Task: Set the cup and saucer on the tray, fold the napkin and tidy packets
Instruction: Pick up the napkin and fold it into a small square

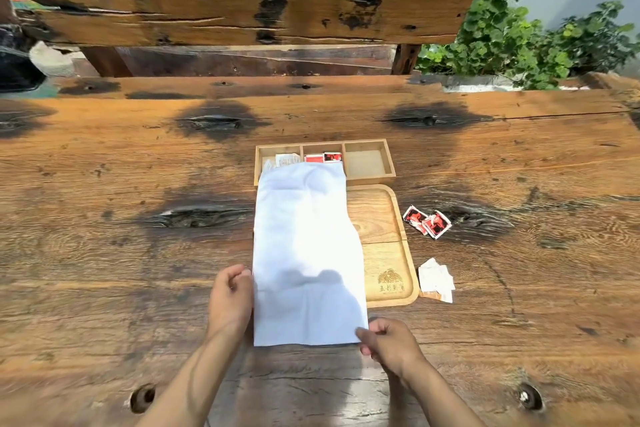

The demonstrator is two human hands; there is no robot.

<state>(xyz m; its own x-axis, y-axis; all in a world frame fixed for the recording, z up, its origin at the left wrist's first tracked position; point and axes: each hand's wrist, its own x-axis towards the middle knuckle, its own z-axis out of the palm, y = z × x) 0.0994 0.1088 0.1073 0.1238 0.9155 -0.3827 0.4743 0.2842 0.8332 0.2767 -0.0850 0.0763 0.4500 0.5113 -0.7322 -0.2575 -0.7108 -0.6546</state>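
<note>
- The white napkin (304, 253) lies in a long strip running from the near middle of the wooden table (104, 225) to the far side, covering the left part of the wooden tray (384, 218) and the near edge of the compartment box (369, 163).
- Only the tray's right part shows, with a dark emblem near its near right corner; what lies under the cloth cannot be seen.
- No cup or saucer shows anywhere in view.
- The box's left compartment holds white packets and the middle one red packets (323, 157), both half hidden by the napkin's far end; the right compartment shows bare wood.
- The left hand (230, 298) pinches the napkin's left edge near its near end, thumb and fingers closed on the cloth.
- The right hand (389, 340) grips the napkin's near right corner between thumb and fingers.
- Both forearms are cut off by the bottom of the frame.
- Loose red packets (427, 220) lie on the table just right of the tray; a small heap of white packets (435, 279) sits nearer, beside the tray's near right corner.
- The table is broad and bare to the left and far right of these things, with dark knots and holes.
- A rough plank bench back (242, 10) stands beyond the far edge, green plants (512, 28) at far right.
</note>
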